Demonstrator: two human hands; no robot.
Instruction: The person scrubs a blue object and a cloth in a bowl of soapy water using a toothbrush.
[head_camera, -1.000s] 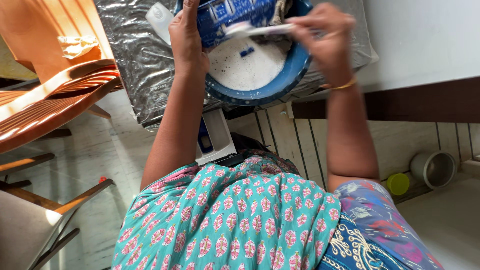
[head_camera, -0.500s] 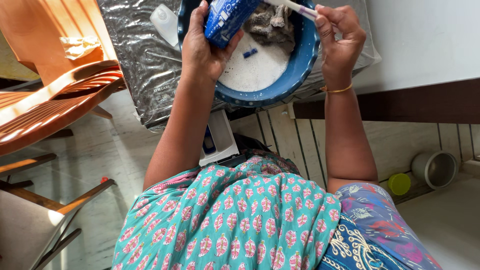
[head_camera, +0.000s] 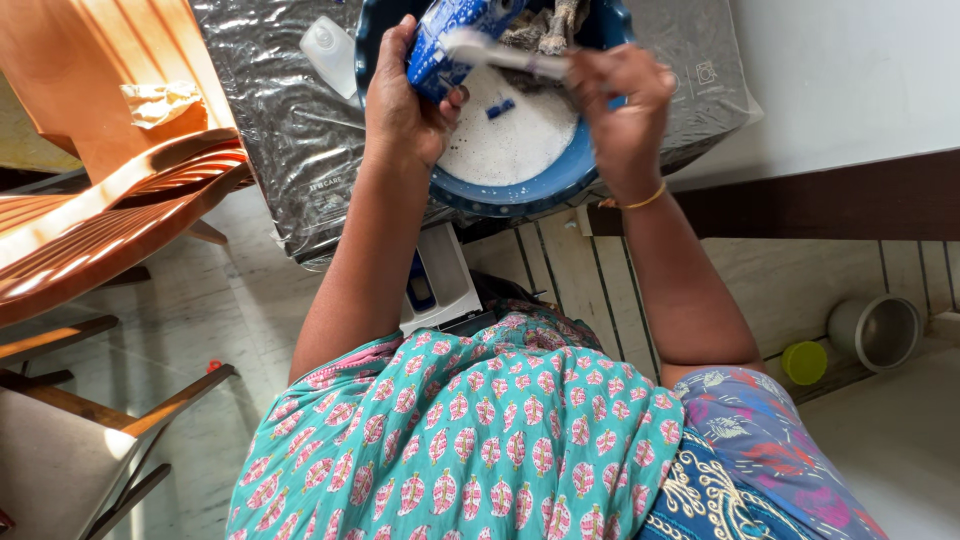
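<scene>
A toothbrush (head_camera: 500, 55), lying crosswise with its head leftward, is pinched by the right hand (head_camera: 620, 105); a blue object (head_camera: 450, 40) is gripped by the left hand (head_camera: 400, 100) above the basin (head_camera: 520, 190).

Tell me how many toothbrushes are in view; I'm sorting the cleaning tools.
1: a white toothbrush in the right hand, laid against the blue shoe that the left hand holds over the blue basin. Others may be hidden.

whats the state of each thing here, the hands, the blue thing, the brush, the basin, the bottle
left hand: closed around blue patterned item
blue patterned item: held above the basin
right hand: gripping brush
brush: pressed on the blue item
blue basin: holds foamy white water
white bottle: lying down, capped
</scene>
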